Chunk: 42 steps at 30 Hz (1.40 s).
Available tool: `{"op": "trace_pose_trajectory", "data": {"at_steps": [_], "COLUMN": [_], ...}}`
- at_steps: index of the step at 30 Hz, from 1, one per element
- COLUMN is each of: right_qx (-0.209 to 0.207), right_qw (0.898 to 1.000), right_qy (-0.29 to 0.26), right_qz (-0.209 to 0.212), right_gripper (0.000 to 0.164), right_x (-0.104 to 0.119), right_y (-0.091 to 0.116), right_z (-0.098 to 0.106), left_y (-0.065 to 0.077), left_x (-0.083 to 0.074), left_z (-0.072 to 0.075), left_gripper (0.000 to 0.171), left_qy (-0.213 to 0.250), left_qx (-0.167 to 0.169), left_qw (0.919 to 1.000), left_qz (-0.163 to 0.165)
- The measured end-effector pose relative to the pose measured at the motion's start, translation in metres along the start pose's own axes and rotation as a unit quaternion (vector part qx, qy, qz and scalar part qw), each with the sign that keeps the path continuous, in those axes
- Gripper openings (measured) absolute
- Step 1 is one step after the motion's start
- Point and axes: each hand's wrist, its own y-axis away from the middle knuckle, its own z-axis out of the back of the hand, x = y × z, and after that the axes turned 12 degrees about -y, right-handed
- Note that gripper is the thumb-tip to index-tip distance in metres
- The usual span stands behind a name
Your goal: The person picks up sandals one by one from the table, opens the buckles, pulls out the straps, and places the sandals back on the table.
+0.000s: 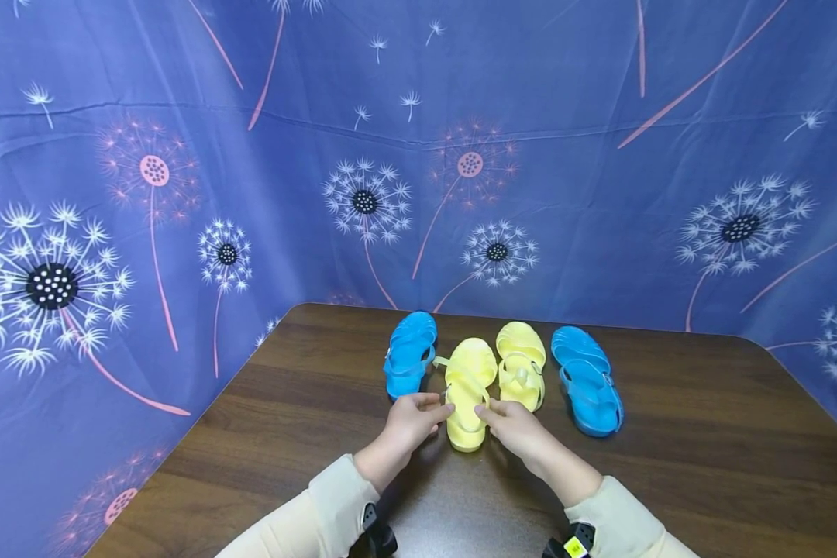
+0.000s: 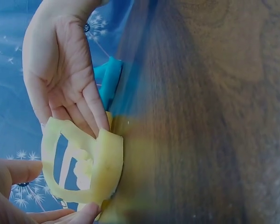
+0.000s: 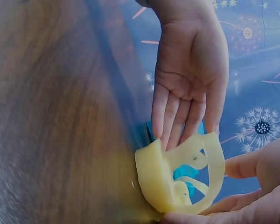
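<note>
A yellow sandal (image 1: 466, 425) lies between my two hands in the head view, its heel toward me. My left hand (image 1: 411, 422) holds its left side, thumb by the strap and fingers lower near the sole. On the opposite side, my right hand (image 1: 519, 428) holds it the same way. From the left wrist view, the sandal's heel and back strap (image 2: 109, 163) stand between the right palm (image 2: 65, 70) and the left fingertips (image 2: 88, 212). Just right of it sits a second yellow sandal (image 1: 519, 341), its strap across the top.
A blue sandal (image 1: 411, 341) lies left of the yellow ones, and another blue sandal (image 1: 589, 391) lies to their right. All are on a brown wooden table (image 1: 704, 465). Behind the table hangs a blue dandelion-patterned cloth (image 1: 586, 201).
</note>
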Motion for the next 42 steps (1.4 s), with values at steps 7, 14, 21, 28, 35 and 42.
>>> {"op": "trace_pose_trajectory", "data": {"at_steps": [7, 14, 21, 28, 35, 42], "right_qx": [-0.008, 0.012, -0.009, -0.033, -0.031, -0.037], "right_qw": [0.999, 0.991, 0.994, 0.998, 0.998, 0.998], "right_qy": [-0.039, -0.133, -0.101, -0.02, -0.037, -0.035], "right_qz": [0.003, 0.006, 0.029, 0.05, 0.051, 0.048], "right_gripper": [0.062, 0.058, 0.062, 0.068, 0.065, 0.064], "right_x": [-0.003, -0.008, -0.01, -0.011, -0.009, -0.01], "right_y": [0.003, 0.005, 0.004, 0.003, -0.001, -0.003], "right_z": [-0.008, -0.011, -0.013, -0.02, -0.02, -0.018], "left_y": [0.001, 0.001, 0.001, 0.0, -0.004, -0.007], "left_x": [0.0, -0.001, -0.001, -0.002, -0.002, -0.001], "left_z": [-0.002, -0.005, -0.009, -0.009, -0.009, -0.01], "left_gripper": [0.044, 0.038, 0.037, 0.037, 0.037, 0.037], "left_qy": [0.016, 0.007, -0.006, -0.027, -0.034, -0.056], "left_qx": [0.005, -0.001, 0.002, -0.002, -0.007, -0.014], "left_qw": [0.9999, 0.9999, 0.9992, 0.9985, 0.998, 0.9967], "left_qz": [-0.001, -0.01, -0.039, -0.048, -0.054, -0.056]}}
